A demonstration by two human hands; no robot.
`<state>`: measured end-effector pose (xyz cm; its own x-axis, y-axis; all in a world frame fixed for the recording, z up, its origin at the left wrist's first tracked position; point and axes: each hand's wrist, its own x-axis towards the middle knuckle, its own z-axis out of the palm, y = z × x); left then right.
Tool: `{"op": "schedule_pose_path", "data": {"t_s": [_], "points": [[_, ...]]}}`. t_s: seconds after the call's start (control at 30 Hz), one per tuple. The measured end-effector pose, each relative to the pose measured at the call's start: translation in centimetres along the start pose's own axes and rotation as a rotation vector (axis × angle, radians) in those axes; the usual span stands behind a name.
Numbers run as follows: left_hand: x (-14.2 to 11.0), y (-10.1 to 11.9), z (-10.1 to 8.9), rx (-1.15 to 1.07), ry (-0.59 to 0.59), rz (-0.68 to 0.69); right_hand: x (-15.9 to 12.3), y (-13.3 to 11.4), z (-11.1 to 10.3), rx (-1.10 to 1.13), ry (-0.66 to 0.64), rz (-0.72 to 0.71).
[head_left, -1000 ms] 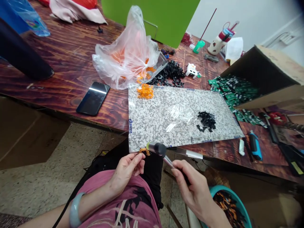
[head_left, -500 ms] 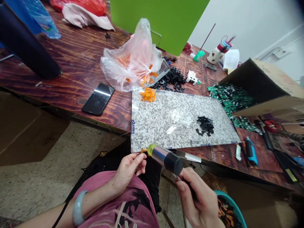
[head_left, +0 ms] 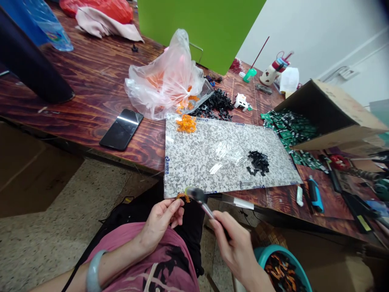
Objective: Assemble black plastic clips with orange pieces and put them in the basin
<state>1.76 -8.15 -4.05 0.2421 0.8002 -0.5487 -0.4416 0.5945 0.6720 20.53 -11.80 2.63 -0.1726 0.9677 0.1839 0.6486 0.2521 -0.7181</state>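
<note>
My left hand [head_left: 166, 219] pinches a small orange plastic part [head_left: 183, 197] at the near left edge of the speckled board [head_left: 194, 162]. Wrapped round a handle, my right hand [head_left: 232, 239] holds a mallet [head_left: 197, 195] with a black head and a yellow-green end. That end is at the orange part; motion blur hides whether they touch. On the board lie a heap of orange parts [head_left: 186, 123], a spread of thin white strips [head_left: 227, 151] and a cluster of small black parts [head_left: 259, 162].
A clear plastic bag [head_left: 164, 81] of orange parts and a black heap [head_left: 217, 103] lie behind the board. A phone [head_left: 121, 129] rests at left. Green circuit boards [head_left: 291, 125] spill from a cardboard box [head_left: 331, 109] at right. Below stands a teal bucket [head_left: 299, 263] of parts.
The mallet has swung down and left, its head now lower at the orange part. My right hand has moved left with it. The left hand keeps its pinch at the board's edge.
</note>
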Motion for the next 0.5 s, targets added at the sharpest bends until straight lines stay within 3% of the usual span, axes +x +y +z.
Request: {"op": "schedule_pose_path", "data": {"t_s": [0.13, 0.27, 0.33, 0.43, 0.5], "points": [[-0.1, 0.0, -0.1, 0.007, 0.004, 0.001, 0.4, 1.2, 0.4, -0.039, -0.036, 0.12], [-0.4, 0.1, -0.2, 0.086, -0.096, 0.008, 0.8, 3.5, -3.3, -0.161, 0.201, 0.221], [-0.5, 0.5, -0.3, 0.209, -0.203, 0.072, 1.5, 6.3, -6.0, -0.298, 0.368, 0.322], [-0.5, 1.1, -0.2, 0.485, -0.338, 0.282, 3.1, 12.1, -10.2, -0.622, 0.579, 0.538], [-0.2, 1.6, -0.1, 0.643, -0.398, 0.413, 4.3, 15.9, -12.6, -0.771, 0.651, 0.661]]}}
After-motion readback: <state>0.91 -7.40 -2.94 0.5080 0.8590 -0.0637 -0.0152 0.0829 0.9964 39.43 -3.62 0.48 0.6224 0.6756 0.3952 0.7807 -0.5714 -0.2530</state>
